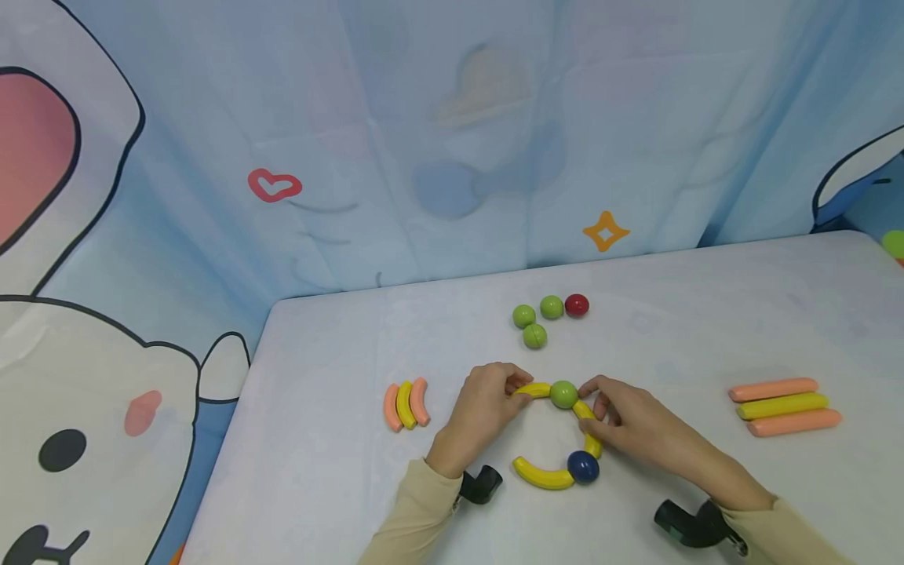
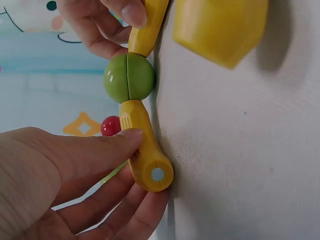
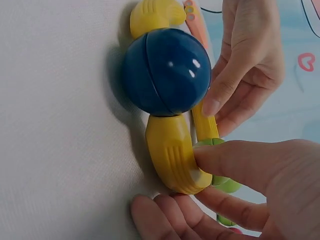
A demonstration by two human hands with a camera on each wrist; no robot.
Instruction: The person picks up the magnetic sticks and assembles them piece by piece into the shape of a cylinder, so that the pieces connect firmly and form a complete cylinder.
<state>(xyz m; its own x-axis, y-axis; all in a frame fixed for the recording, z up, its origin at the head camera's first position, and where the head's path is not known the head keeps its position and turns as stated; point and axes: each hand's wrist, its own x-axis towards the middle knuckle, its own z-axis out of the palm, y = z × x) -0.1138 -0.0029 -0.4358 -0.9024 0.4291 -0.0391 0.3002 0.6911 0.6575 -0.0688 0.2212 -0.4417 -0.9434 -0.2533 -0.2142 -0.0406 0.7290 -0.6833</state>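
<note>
Nearest on the pale tabletop, the near yellow bar, curved and with one end free, meets the blue ball; beyond this, the right yellow bar runs to the green ball, and the far yellow bar extends leftward from it, the whole forming a ring unclosed at the left. The right hand pinches the right yellow bar between thumb and fingers; the left hand likewise grips the far yellow bar toward its free end. The parts appear to be light, stiff plastic, unlikely to break; the glossy balls would probably slip or roll (the pale disc in one bar end suggests a magnetic joint, which a twist may part). Bars are best taken by their sides, ends left uncovered. Counted, the ring comprises three curved yellow bars, one blue ball and one green ball. Beyond it, at right, lie two straight orange-pink sticks and one straight yellow stick; at left, two curved orange-pink bars and one spare yellow bar, also curved; farthest, three loose green balls and one red ball.
</note>
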